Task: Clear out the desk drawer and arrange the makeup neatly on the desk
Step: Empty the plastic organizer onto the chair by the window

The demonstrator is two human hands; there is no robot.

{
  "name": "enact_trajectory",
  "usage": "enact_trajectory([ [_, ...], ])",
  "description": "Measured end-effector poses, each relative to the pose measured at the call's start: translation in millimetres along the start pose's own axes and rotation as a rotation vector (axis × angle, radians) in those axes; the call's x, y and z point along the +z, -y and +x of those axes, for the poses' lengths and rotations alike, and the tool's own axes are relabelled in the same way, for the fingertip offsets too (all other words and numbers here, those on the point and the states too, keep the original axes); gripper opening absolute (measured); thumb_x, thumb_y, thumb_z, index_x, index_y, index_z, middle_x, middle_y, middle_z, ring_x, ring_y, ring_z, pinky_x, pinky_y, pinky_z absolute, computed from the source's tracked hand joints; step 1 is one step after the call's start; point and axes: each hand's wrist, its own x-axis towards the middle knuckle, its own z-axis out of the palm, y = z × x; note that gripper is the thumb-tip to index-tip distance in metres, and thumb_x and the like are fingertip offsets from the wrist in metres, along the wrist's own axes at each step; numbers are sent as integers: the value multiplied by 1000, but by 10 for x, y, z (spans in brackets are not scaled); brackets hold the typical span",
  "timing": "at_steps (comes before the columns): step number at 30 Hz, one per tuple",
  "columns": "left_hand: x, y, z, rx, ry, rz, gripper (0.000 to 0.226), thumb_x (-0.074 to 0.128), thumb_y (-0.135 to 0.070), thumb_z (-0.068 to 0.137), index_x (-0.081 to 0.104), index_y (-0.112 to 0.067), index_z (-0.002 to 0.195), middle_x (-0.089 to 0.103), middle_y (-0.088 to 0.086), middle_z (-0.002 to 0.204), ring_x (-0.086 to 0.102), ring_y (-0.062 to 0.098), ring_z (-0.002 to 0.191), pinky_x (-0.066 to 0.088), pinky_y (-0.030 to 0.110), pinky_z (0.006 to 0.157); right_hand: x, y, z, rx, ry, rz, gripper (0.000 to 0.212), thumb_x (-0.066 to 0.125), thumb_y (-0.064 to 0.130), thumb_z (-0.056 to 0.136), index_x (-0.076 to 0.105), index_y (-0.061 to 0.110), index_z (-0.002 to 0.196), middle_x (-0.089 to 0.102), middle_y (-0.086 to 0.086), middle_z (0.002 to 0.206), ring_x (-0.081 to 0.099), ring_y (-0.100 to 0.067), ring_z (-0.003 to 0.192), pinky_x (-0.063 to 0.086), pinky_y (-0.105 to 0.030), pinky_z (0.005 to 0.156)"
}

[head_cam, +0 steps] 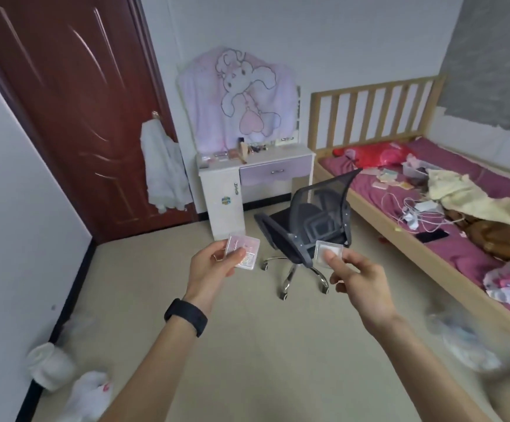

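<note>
Makeup compacts, pink (244, 251) in left hand (214, 266), clear (328, 253) in right hand (360, 280)

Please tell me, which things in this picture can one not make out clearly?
- Head view: inside of the purple drawer, hidden by its shut front.
- Head view: makeup items on the desk top, too far and small to name.
- Head view: print on the patterned case in the left hand, blurred.
- Head view: middle of the clear case in the right hand, covered by the thumb.
</note>
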Motion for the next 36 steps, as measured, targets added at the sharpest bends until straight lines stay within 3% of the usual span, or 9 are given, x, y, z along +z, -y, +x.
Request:
enact_trajectory([
  [6,129,-151,1324,13,-79,-3,21,78,-19,85,75,-16,106,73,-5,86,61,4,71,45,14,60,441,100,1582,-75,159,85,35,69,33,95,67,-3,92,58,-5,67,50,-14,60,44,-28,62],
  [10,228,-260,2122,-9,-148,-39,22,77,-19,86,74,-21,108,76,1,101,69,13,92,56,28,80,658,246,2544,-80,268,93,47,68,30,96,56,-15,96,51,-10,73,50,-11,61,47,-19,58],
  [12,236,-292,2471,-16,-162,-41,23,76,-19,87,73,-20,109,76,1,103,69,13,95,56,30,84,792,289,2950,-56,305,122,47,69,26,95,53,-18,97,49,-12,76,50,-14,64,51,-21,60],
  [15,239,-239,3045,-29,-202,-63,24,76,-16,87,72,-17,111,76,1,100,70,11,90,57,26,78,1020,257,3576,-5,324,119,40,70,23,94,58,-15,94,55,-12,75,55,-19,68,56,-28,68],
  [20,108,26,3935,-63,-178,-10,21,72,-7,88,75,-15,108,76,4,98,71,16,90,59,26,77,1507,80,4449,50,311,79,16,71,19,93,71,3,95,67,-11,83,66,-18,70,59,-26,71],
  [26,-287,296,5297,-126,-138,42,30,70,-4,89,71,-13,118,74,7,107,68,17,93,56,25,77,2332,-54,5553,78,293,33,12,72,15,93,72,8,103,71,-9,93,71,-14,72,61,-30,82],
  [30,-633,370,6329,-163,-103,40,33,71,-3,88,70,-17,118,72,3,105,69,8,84,54,17,68,2931,-70,6299,90,283,32,11,68,9,94,73,12,103,74,-1,88,69,-12,74,60,-24,75],
  [36,-895,588,7601,-251,-113,84,33,77,-9,84,67,-16,114,68,3,107,65,17,94,52,24,73,3519,-236,7218,147,279,18,16,66,5,95,74,16,104,75,-1,87,67,-17,79,57,-20,69],
])
